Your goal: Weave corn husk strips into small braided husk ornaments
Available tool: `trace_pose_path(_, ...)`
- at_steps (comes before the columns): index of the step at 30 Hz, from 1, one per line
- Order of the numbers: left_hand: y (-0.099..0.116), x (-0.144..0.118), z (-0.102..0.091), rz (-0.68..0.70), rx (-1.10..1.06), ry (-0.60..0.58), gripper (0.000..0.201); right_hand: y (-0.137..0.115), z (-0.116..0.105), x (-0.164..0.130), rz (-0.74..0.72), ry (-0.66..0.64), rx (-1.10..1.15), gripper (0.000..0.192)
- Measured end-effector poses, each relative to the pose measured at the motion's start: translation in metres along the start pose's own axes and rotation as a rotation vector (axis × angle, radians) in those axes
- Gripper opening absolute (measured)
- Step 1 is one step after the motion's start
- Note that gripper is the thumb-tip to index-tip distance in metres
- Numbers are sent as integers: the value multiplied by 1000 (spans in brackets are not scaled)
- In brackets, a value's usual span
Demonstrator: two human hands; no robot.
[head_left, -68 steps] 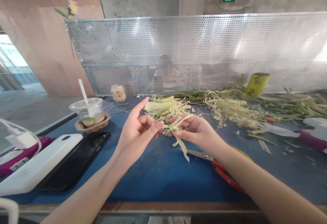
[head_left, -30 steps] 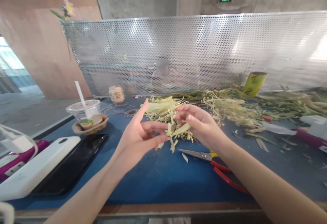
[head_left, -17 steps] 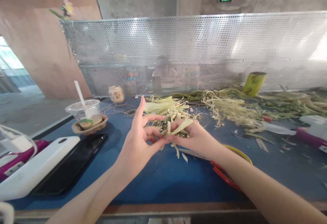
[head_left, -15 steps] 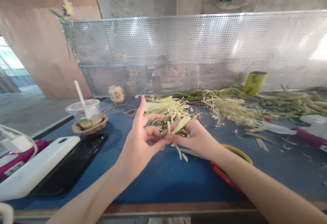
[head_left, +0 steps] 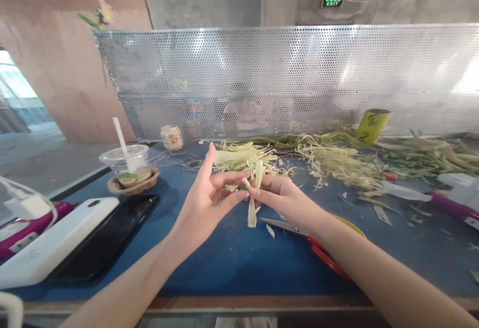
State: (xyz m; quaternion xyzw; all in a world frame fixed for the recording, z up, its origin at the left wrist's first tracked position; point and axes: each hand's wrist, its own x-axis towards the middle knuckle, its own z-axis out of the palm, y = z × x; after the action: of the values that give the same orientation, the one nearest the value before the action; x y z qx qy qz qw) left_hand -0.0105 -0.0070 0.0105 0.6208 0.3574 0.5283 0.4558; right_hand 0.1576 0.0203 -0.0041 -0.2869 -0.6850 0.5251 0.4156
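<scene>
Left hand (head_left: 204, 194) and right hand (head_left: 289, 199) pinching crossed, flat, pale-green leaf strips (head_left: 252, 215) above the blue tabletop (head_left: 217, 273).
Both grip near the crossing, so slackening either pinch could let it slip open, and a hard tug could tear the thin-looking material.

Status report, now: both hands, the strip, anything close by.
Left hand and right hand: both pinching pale strip. Strip: one end hanging below the grip. Close by: scissors, partly hidden by right forearm.
</scene>
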Motion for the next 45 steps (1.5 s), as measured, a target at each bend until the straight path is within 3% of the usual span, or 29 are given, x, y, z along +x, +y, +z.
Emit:
trace_pose_path(7, -1, 2, 1, 11, -90, -3, 95, 0, 7, -3, 7, -11, -13, 37)
trace_pose_path(12, -4, 1, 2, -30, -121, -8, 96, 7, 8, -1, 24, -19, 88, 30)
trace_pose_path(21, -15, 7, 2, -160, -365, 113, 90, 9, 11, 2, 77, 27, 91, 24)
trace_pose_path(26, -15, 9, 0, -128, -314, 161, 88, 10, 6, 3, -11, 64, -49, 37)
trace_pose_path(30, -17, 8, 0, -217, -226, 61, 91, 14, 2, 6, -86, 145, -149, 38)
trace_pose_path(34, -18, 7, -4, -184, -168, -50, 94, 18, 0, 8, -121, 170, -143, 29)
trace_pose_path(40, -8, 13, -14, -285, -333, -102, 61, 16, -2, 6, -161, 115, -98, 23)
trace_pose_path(43, -9, 17, -10, -295, -465, 10, 45, 17, -1, 6, -174, 101, 36, 19)
trace_pose_path(45, -12, 17, -5, -251, -478, 80, 46, 18, -1, 7, -164, 139, 98, 18)
